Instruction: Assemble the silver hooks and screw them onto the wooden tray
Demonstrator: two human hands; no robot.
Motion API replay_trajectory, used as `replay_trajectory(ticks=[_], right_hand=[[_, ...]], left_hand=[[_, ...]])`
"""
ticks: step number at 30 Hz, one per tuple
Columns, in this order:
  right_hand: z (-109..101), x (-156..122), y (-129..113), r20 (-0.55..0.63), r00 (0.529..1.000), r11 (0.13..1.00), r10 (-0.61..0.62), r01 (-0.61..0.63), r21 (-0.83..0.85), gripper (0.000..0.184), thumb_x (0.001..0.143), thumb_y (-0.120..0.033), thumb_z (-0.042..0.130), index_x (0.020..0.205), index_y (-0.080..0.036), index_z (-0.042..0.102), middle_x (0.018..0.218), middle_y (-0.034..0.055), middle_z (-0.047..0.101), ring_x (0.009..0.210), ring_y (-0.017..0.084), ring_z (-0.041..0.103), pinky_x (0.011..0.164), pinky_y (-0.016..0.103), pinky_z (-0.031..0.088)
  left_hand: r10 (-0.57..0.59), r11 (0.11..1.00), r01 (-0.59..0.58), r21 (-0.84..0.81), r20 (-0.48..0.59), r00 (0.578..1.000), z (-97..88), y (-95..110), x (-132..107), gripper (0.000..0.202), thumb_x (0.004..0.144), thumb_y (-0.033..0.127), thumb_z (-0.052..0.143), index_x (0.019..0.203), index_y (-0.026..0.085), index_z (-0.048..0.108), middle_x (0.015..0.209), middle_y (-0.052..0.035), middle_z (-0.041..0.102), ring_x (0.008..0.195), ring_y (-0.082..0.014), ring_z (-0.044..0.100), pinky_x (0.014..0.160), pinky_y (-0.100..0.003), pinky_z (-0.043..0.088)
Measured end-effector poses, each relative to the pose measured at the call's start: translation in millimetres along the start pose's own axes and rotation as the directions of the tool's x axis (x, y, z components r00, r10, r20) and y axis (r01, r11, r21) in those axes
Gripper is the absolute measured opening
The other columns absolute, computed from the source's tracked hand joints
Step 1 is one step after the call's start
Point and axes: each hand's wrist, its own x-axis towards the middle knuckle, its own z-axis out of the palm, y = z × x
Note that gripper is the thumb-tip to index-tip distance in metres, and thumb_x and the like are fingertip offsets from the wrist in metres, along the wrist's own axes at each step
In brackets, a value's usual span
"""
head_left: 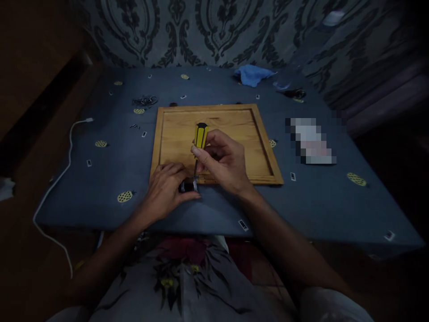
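Observation:
My right hand (226,161) is closed around a screwdriver (201,135) with a yellow and black handle. Its shaft points down at a small metal fitting (195,184), shiny and partly dark, at the near edge of a framed wooden panel (214,129). My left hand (169,183) holds this fitting between thumb and fingers, its fingertips by the panel's near left part. The fingers partly cover the fitting, so its exact kind is hidden. The panel lies flat, with its recessed side up.
A blue-grey cloth with pineapple prints covers the table (100,179). Behind the panel lie a small dark heap of metal pieces (145,100), loose screws (135,127) and a blue cloth (254,75). A white cable (69,152) runs along the left; a blurred-out object (311,141) is at right.

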Motion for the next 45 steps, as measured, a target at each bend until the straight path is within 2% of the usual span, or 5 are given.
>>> replay_trajectory(ticks=[15, 20, 28, 37, 45], right_hand=[[-4.7, 1.4, -3.2, 0.125, 0.991, 0.994, 0.053, -0.065, 0.087, 0.036, 0.08, -0.047, 0.082, 0.091, -0.021, 0.059, 0.083, -0.0048, 0.064, 0.052, 0.007, 0.061, 0.048, 0.023, 0.053], [-5.8, 2.1, -4.5, 0.171, 0.983, 0.996, 0.064, -0.074, 0.054, 0.037, 0.083, -0.05, 0.08, 0.095, -0.018, 0.064, 0.069, -0.0059, 0.062, 0.053, 0.009, 0.062, 0.053, 0.023, 0.054], [-4.7, 1.9, -6.8, 0.159, 0.985, 0.99, 0.071, -0.089, 0.108, 0.042, 0.077, -0.053, 0.084, 0.083, -0.021, 0.058, 0.077, -0.0052, 0.063, 0.047, 0.006, 0.058, 0.042, 0.02, 0.048], [-7.6, 0.7, -9.9, 0.185, 0.979, 0.993, 0.081, -0.095, 0.069, 0.035, 0.085, -0.049, 0.078, 0.092, -0.018, 0.065, 0.068, -0.0052, 0.061, 0.048, 0.008, 0.058, 0.048, 0.023, 0.048], [-2.1, -0.5, -8.0, 0.144, 0.988, 0.988, 0.052, -0.071, 0.135, 0.042, 0.078, -0.05, 0.084, 0.079, -0.022, 0.054, 0.07, -0.0065, 0.058, 0.044, 0.006, 0.054, 0.039, 0.02, 0.044]], left_hand=[[0.012, 1.0, -0.012, -0.008, -0.019, 1.0, 2.1, -1.9, -0.8, 0.045, 0.079, 0.056, 0.082, 0.102, 0.019, 0.074, 0.102, -0.0063, 0.073, 0.1, -0.0282, 0.066, 0.085, -0.039, 0.046], [0.013, 1.0, -0.013, 0.019, -0.028, 1.0, 2.0, -1.4, -0.7, 0.045, 0.08, 0.058, 0.081, 0.105, 0.022, 0.074, 0.102, -0.0054, 0.073, 0.099, -0.0277, 0.066, 0.084, -0.039, 0.047], [0.011, 1.0, -0.01, 0.026, -0.028, 1.0, 1.9, -1.3, -0.8, 0.044, 0.079, 0.059, 0.081, 0.1, 0.021, 0.074, 0.106, -0.0065, 0.074, 0.099, -0.028, 0.067, 0.084, -0.04, 0.048], [0.014, 1.0, -0.014, -0.001, -0.023, 1.0, 0.4, -0.9, 0.3, 0.046, 0.077, 0.059, 0.082, 0.1, 0.02, 0.074, 0.099, -0.0051, 0.073, 0.097, -0.0285, 0.067, 0.082, -0.04, 0.047], [-0.005, 1.0, 0.005, 0.006, -0.016, 1.0, -1.0, 1.6, 0.7, 0.041, 0.077, 0.054, 0.085, 0.097, 0.02, 0.074, 0.103, -0.0057, 0.073, 0.098, -0.0278, 0.067, 0.083, -0.038, 0.047]])
